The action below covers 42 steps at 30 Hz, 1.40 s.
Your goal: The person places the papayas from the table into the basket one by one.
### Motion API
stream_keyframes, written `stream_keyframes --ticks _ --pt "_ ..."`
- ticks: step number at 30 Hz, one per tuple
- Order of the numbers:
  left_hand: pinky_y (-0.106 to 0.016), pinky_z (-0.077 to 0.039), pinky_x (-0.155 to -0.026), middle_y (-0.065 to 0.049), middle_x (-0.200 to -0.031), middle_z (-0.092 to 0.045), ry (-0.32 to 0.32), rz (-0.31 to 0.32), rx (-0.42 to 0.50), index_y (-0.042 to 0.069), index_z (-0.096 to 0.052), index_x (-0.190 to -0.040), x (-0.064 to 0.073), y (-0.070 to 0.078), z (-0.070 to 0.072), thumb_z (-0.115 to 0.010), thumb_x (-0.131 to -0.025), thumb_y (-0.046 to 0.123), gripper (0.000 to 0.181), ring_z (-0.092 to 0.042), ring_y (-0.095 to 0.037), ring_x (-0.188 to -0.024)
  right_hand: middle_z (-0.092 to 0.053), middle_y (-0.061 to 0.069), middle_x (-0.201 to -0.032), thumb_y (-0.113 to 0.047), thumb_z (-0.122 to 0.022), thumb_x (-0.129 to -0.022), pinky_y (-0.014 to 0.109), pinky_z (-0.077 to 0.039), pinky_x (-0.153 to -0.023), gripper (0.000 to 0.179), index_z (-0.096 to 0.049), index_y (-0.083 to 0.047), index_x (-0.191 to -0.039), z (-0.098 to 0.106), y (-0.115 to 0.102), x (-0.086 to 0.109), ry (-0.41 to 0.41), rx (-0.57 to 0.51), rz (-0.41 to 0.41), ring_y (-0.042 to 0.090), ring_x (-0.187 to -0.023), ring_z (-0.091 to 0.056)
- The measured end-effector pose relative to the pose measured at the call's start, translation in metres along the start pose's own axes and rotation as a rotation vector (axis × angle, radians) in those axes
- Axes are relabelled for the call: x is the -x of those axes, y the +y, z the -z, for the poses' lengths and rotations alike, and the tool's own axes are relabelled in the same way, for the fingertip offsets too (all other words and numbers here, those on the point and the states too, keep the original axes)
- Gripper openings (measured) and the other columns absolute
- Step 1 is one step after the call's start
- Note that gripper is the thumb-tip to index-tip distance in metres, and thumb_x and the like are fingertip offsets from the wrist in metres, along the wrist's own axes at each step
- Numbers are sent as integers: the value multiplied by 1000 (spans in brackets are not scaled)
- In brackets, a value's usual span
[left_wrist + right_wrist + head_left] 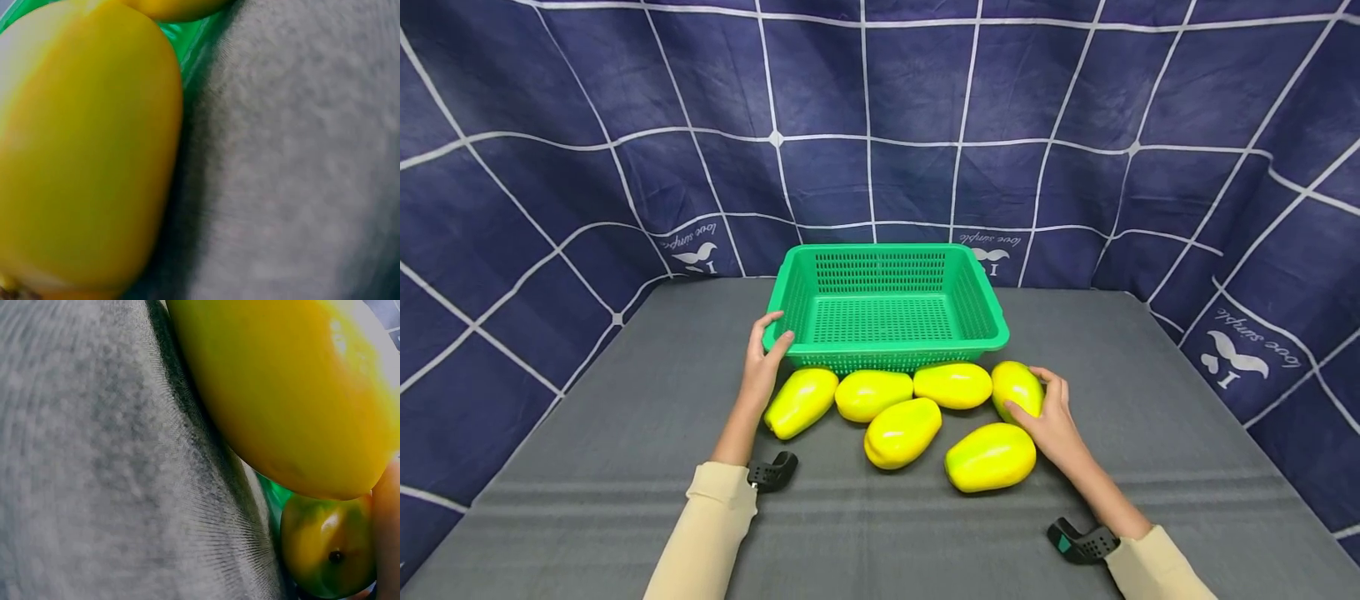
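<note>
A green plastic basket (pixel 880 321) stands at the back of the table with nothing in it. My left hand (pixel 763 354) grips its front left corner, fingers and thumb at the rim. Just right of that hand lies a yellow papaya (pixel 801 402), which looms large in the left wrist view. My right hand (pixel 1051 417) holds another papaya (pixel 1017 388) at the row's right end, with fingers on its far side and thumb on the near side. In the right wrist view this held papaya (pixel 328 550) shows below a larger, nearer papaya (pixel 294 394).
Two more papayas, one at left (pixel 874 395) and one at right (pixel 952 385), lie along the basket's front. Closer to me are a middle papaya (pixel 902 433) and a right one (pixel 990 457). Grey cloth (pixel 850 533) covers the table; a blue checked curtain (pixel 917 100) hangs behind and at both sides.
</note>
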<state>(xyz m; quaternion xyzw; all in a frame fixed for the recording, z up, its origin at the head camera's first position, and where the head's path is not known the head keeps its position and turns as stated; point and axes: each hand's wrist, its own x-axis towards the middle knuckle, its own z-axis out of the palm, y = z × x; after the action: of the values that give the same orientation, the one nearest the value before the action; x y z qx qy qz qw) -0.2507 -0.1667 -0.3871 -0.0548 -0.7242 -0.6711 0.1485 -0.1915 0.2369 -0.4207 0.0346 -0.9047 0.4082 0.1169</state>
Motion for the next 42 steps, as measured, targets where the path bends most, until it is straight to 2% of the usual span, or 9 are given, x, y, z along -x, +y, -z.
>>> stream_keyframes --ticks 5,12,14,19,24,29,32,35,42 --pt "-49 -11 -109 -13 -146 -20 0 14 23 3 -32 -135 8 11 -2 -43 -94 13 44 -11 -25 -138 -28 23 -131 -35 -62 -84 52 -32 -90 69 -27 -9 -137 2 -2 -1 -34 30 -30 36 -116 -34" --pt "-45 -14 -109 -13 -147 -18 2 6 44 3 -28 -136 9 10 -5 -42 -94 12 45 -16 -24 -135 -25 23 -132 -33 -62 -83 54 -32 -88 70 -28 -12 -141 9 -1 -2 -57 62 -37 39 -114 -36" --pt "-45 -13 -109 -13 -147 -17 -1 8 45 3 -28 -136 10 10 -5 -42 -94 14 46 -15 -24 -135 -28 23 -132 -30 -63 -83 52 -31 -90 70 -29 -9 -140 10 -1 -3 -21 27 -47 38 -116 -35" --pt "-47 -13 -109 -12 -147 -18 -7 10 40 5 -29 -137 11 11 -5 -41 -94 16 45 -14 -24 -136 -34 19 -134 -25 -64 -83 45 -30 -92 66 -31 -6 -137 10 0 0 146 -104 -90 33 -118 -36" --pt "-47 -13 -109 -12 -147 -19 -3 3 44 5 -29 -136 11 11 -5 -41 -95 14 44 -15 -25 -135 -39 10 -132 -21 -65 -83 30 -29 -88 62 -36 -11 -136 11 -2 -1 286 -192 -103 17 -113 -38" --pt "-47 -13 -109 -13 -147 -18 -5 7 34 4 -28 -137 12 10 -5 -40 -95 14 44 -15 -26 -135 -43 -3 -127 -12 -66 -81 18 -27 -85 60 -39 -12 -134 12 -7 -1 407 -283 -51 -2 -107 -37" --pt "-47 -13 -109 -13 -147 -18 -3 16 34 4 -28 -137 13 10 -4 -40 -95 14 44 -16 -25 -134 -43 -9 -123 -8 -67 -79 17 -27 -85 61 -40 -13 -134 14 -12 0 450 -316 -11 -4 -106 -37" --pt "-46 -13 -109 -13 -147 -17 -1 17 39 4 -28 -137 12 10 -5 -40 -95 13 44 -16 -24 -134 -42 -7 -123 -5 -67 -77 17 -26 -86 62 -41 -13 -133 16 -18 1 479 -307 41 -3 -106 -36" --pt "-45 -15 -108 -14 -146 -18 7 12 46 5 -29 -136 10 9 -6 -40 -95 13 44 -19 -25 -132 -36 2 -129 -3 -69 -74 20 -24 -87 65 -43 -13 -133 17 -35 -1 440 -235 165 0 -111 -32"
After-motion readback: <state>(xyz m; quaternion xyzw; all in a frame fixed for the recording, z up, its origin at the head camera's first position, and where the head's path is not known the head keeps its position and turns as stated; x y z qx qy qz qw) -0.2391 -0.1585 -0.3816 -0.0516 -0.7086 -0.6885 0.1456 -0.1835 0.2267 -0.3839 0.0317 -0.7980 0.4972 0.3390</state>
